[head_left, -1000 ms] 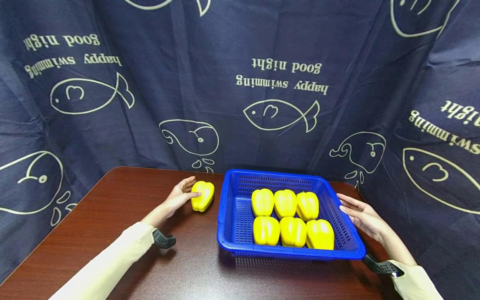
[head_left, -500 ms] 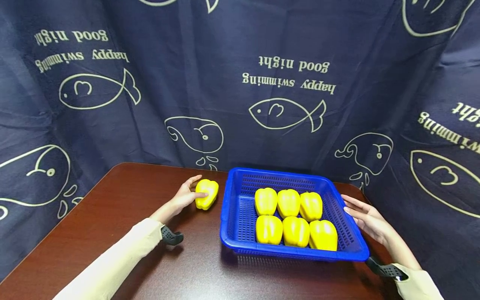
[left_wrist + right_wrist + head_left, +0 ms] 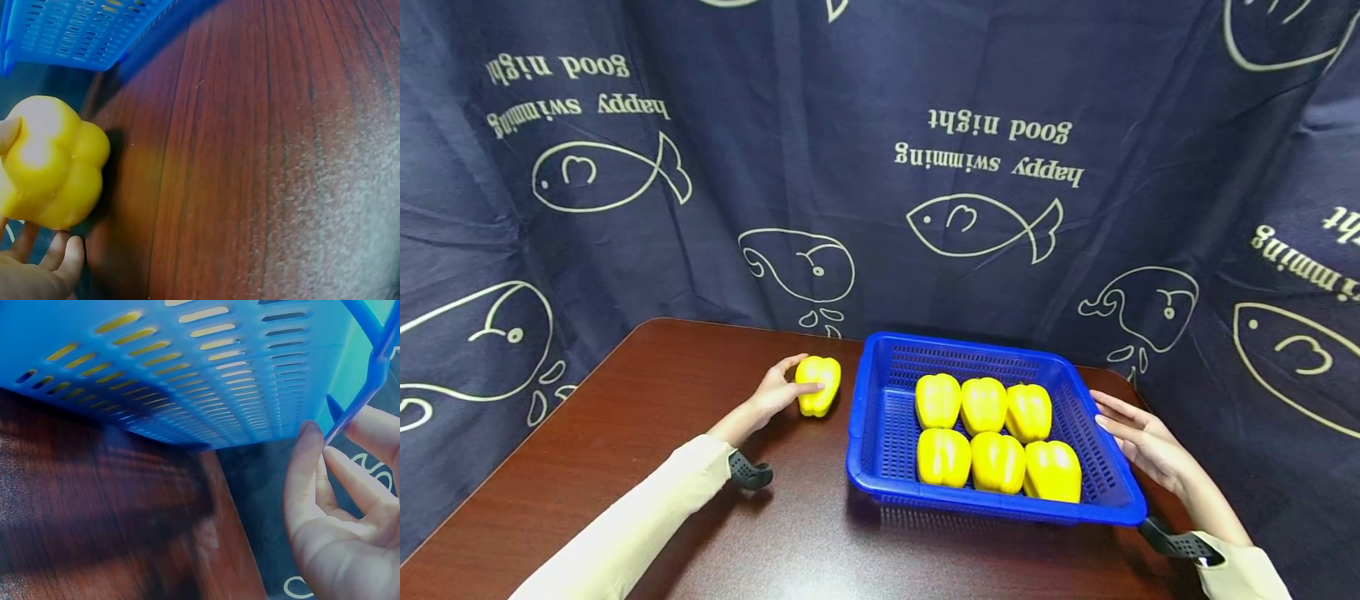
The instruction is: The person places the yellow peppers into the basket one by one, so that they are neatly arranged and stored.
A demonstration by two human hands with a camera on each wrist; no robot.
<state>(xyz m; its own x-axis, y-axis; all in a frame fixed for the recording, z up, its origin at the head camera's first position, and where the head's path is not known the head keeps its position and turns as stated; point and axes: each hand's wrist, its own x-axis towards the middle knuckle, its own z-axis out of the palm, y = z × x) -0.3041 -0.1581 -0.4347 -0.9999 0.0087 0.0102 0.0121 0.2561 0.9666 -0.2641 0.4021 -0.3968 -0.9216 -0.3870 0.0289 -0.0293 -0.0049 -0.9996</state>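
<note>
My left hand holds a yellow bell pepper to the left of the basket, with the thumb across its near side. In the left wrist view the lobed end of the bell pepper faces the camera, and some fingers show below it. At the right rim of a blue plastic basket, my right hand pinches the edge between thumb and finger, as the right wrist view shows. Two rows of yellow bell peppers lie inside the basket, toward its right.
The brown wooden table carries the basket near its back right. A dark blue curtain with fish and whale drawings hangs right behind the table and along both sides.
The head view has shifted, so everything appears slightly farther right. The bell pepper in my left hand has turned more upright. My right hand has stayed at the basket's rim.
</note>
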